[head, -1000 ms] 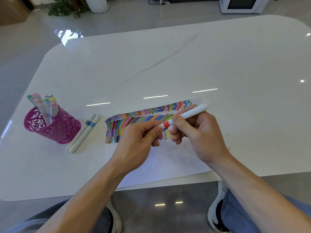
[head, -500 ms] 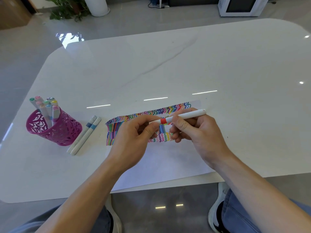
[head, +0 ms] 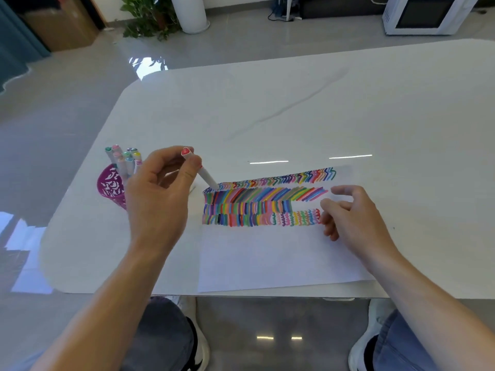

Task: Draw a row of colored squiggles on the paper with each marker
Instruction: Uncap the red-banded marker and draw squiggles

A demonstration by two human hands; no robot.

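Observation:
A white sheet of paper [head: 267, 258] lies at the table's near edge, its upper part filled with rows of coloured strokes and squiggles [head: 267, 202]. My left hand [head: 158, 194] holds a white marker with a red end [head: 199, 168] between thumb and fingers, above the table left of the drawing, red cap end up. My right hand [head: 351, 212] hovers over the right end of the rows, fingers loosely curled, holding nothing. A magenta pen cup [head: 111, 187] with several markers [head: 124, 158] stands just left of my left hand.
The glossy white table [head: 294, 116] stretches far and right of the paper. Beyond it on the floor are a potted plant [head: 150, 17], a white cylinder [head: 191, 12] and a white appliance [head: 426, 14]. My knees and shoes show below the table edge.
Both hands held the red marker over the drawing before. Now my left hand has carried it left toward the pen cup, and my right hand has let go and stayed by the rows' right end.

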